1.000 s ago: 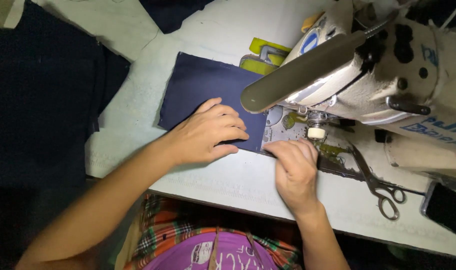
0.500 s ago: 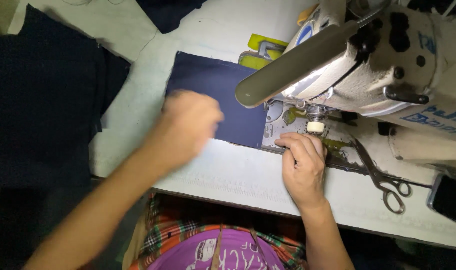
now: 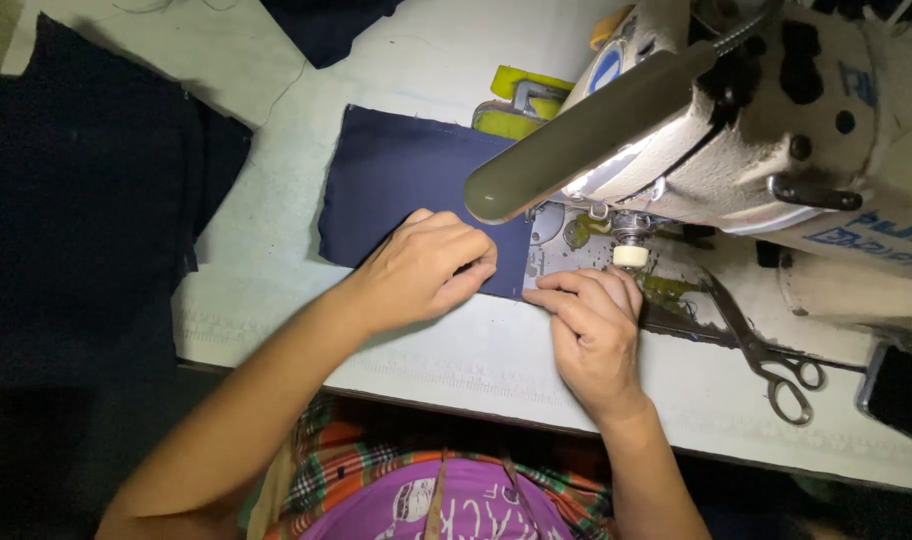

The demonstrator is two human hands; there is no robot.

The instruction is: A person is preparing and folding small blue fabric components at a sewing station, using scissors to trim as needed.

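Observation:
A rectangular piece of navy fabric (image 3: 406, 190) lies flat on the white sewing table (image 3: 276, 250), its right end under the arm of a cream sewing machine (image 3: 766, 130). My left hand (image 3: 426, 265) rests on the fabric's near right part, fingers curled and pressing it down. My right hand (image 3: 591, 325) is beside it, fingertips pinching the fabric's right edge at the metal needle plate (image 3: 566, 235), just in front of the presser foot (image 3: 631, 255).
Metal scissors (image 3: 766, 350) lie on the table to the right of my right hand. A yellow-green tool (image 3: 516, 100) sits behind the fabric. A pile of dark cloth (image 3: 76, 200) hangs at the table's left. A dark phone (image 3: 901, 390) lies at the right edge.
My left hand lifted off the fabric, swung left in a blur, then came back down on the fabric near the needle plate. My right hand stayed at the fabric's edge.

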